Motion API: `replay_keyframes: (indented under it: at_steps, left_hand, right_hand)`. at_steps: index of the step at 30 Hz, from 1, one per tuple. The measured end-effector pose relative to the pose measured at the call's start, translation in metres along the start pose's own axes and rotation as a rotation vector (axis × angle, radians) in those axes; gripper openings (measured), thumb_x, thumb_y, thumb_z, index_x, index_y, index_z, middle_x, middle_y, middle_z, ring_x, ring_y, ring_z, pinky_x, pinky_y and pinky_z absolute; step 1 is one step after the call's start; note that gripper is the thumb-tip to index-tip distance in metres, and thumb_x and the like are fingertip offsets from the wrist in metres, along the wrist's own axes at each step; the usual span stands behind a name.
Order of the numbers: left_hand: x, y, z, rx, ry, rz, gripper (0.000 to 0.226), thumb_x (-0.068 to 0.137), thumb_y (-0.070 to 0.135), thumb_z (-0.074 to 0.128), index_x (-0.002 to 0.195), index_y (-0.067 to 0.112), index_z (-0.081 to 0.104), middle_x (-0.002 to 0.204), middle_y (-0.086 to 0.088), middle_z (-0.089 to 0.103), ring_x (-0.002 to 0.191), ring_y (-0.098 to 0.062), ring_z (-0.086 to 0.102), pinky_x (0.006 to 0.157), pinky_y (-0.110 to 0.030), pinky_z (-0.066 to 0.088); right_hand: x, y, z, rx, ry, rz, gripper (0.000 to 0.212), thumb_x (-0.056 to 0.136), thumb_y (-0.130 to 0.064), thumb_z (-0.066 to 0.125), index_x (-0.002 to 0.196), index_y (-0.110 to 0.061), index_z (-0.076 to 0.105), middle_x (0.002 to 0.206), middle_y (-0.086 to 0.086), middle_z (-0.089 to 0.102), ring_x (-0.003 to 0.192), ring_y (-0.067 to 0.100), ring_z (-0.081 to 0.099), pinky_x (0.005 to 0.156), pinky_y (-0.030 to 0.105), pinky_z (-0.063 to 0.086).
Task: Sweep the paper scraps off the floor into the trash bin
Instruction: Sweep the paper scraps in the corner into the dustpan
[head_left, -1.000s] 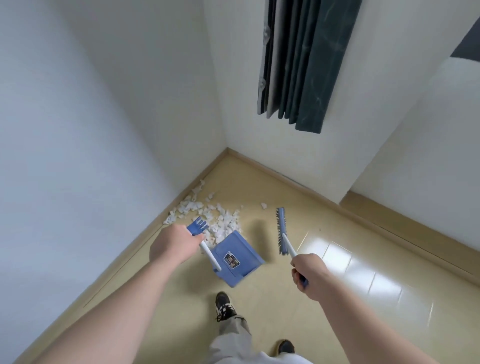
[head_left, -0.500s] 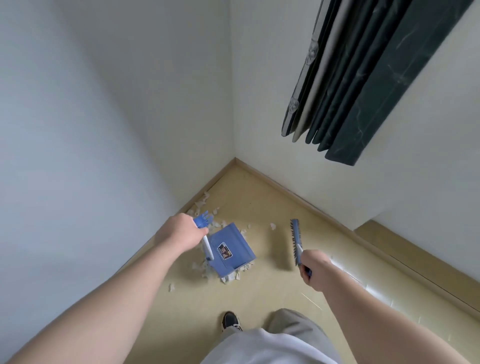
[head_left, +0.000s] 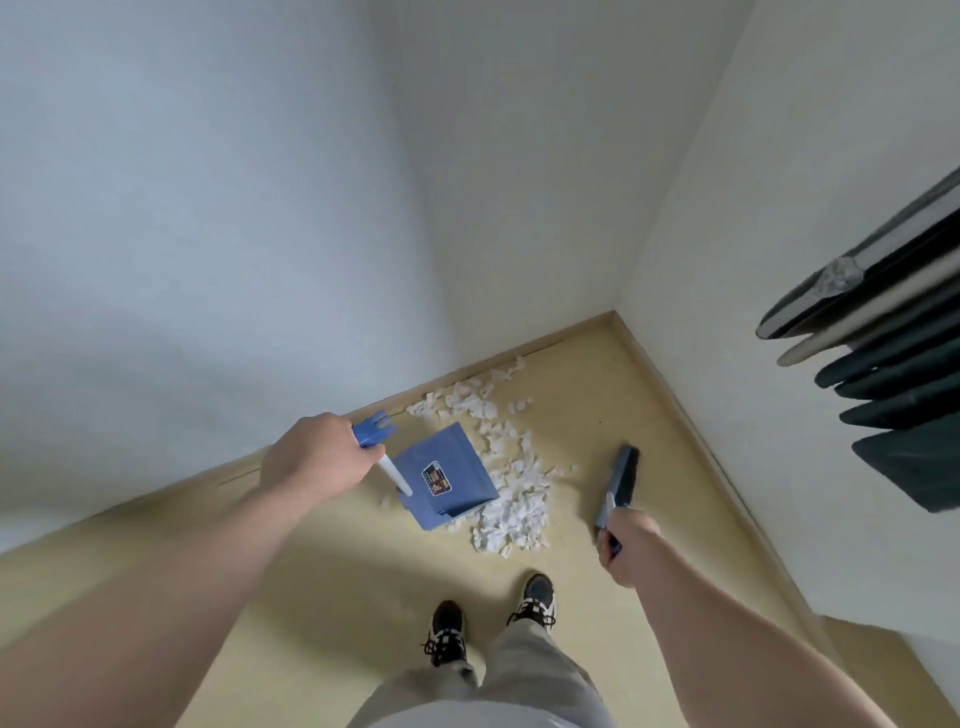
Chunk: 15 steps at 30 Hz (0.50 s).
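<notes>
so, paper scraps (head_left: 514, 499) between the hands look light and flyaway; left hand (head_left: 317, 457) grips dustpan handle (head_left: 394, 474), right hand (head_left: 626, 545) brush handle (head_left: 605, 506).

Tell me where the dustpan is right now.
In the head view the blue dustpan is near centre, its handle gripped by the left hand; the paper scraps lie just right of it, and the brush in the right hand beyond them.

Single head-worn wide-angle view, standing height, looking steeply down into room corner; floor (head_left: 322, 582) far below, lower frame.
</notes>
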<state>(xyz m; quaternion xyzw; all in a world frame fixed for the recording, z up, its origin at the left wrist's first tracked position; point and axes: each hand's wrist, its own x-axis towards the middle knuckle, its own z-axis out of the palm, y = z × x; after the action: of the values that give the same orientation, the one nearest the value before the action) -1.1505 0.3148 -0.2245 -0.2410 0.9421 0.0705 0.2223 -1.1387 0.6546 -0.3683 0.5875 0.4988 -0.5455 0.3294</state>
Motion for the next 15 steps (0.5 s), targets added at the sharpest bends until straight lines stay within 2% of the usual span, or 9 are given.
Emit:
replay_keyframes:
  at_steps: [2,4,5,7,9,12,15]
  left_hand:
    - [0.01,-0.017,0.009,0.021,0.027,-0.009,0.049,0.081,0.064,0.048,0.079,0.02,0.069,0.072,0.005,0.067,0.066,-0.015,0.062,0.059,-0.027,0.049]
    - [0.02,-0.037,0.026,0.077,0.035,0.016,0.063,0.076,0.072,0.03,0.087,0.028,0.074,0.074,0.01,0.07,0.059,-0.008,0.06,0.056,-0.027,0.051]
    - [0.02,-0.042,0.031,0.081,0.037,-0.012,0.058,0.079,0.07,0.033,0.08,0.026,0.072,0.068,0.009,0.067,0.054,-0.009,0.056,0.052,-0.027,0.046]
    - [0.018,-0.045,0.031,0.051,0.036,-0.091,0.043,0.089,0.054,0.052,0.064,0.019,0.056,0.057,0.005,0.055,0.049,-0.013,0.049,0.048,-0.026,0.034]
    - [0.02,-0.052,0.035,0.004,0.035,-0.17,0.042,0.091,0.045,0.056,0.062,0.016,0.05,0.057,0.002,0.053,0.051,-0.017,0.05,0.049,-0.026,0.032]
    - [0.024,-0.074,0.047,-0.042,0.034,-0.282,0.044,0.091,0.047,0.057,0.061,0.015,0.052,0.055,0.001,0.054,0.052,-0.021,0.054,0.051,-0.025,0.035]
    - [0.021,-0.092,0.052,-0.016,0.055,-0.346,0.047,0.092,0.049,0.057,0.06,0.015,0.051,0.055,0.0,0.055,0.051,-0.021,0.053,0.053,-0.025,0.036]
  right_hand:
    - [0.005,-0.026,0.023,-0.014,-0.011,0.013,0.011,0.095,-0.015,0.05,0.1,-0.017,0.06,0.087,0.002,0.053,0.058,0.013,0.046,0.034,0.015,0.041]
    - [0.008,-0.048,0.052,-0.068,0.029,0.003,0.007,0.094,-0.012,0.053,0.092,-0.014,0.06,0.081,0.003,0.054,0.06,0.014,0.048,0.034,0.018,0.044]
    - [0.008,-0.058,0.067,-0.099,0.052,-0.006,0.008,0.093,-0.011,0.054,0.088,-0.013,0.059,0.079,0.004,0.053,0.061,0.014,0.048,0.034,0.019,0.045]
    - [0.007,-0.078,0.095,-0.145,0.038,-0.018,0.013,0.092,-0.009,0.053,0.08,-0.012,0.056,0.077,0.003,0.052,0.06,0.013,0.047,0.034,0.016,0.045]
    - [0.009,-0.097,0.118,-0.183,0.067,-0.039,0.016,0.092,-0.008,0.053,0.077,-0.013,0.054,0.076,0.003,0.052,0.059,0.012,0.047,0.034,0.013,0.043]
    - [0.02,-0.118,0.15,-0.258,0.087,-0.073,0.01,0.092,-0.009,0.054,0.09,-0.011,0.063,0.073,0.003,0.051,0.055,0.012,0.043,0.032,0.013,0.041]
    - [0.025,-0.133,0.173,-0.391,0.064,-0.1,0.028,0.097,-0.008,0.047,0.117,-0.008,0.066,0.069,0.004,0.048,0.049,0.012,0.037,0.028,0.011,0.033]
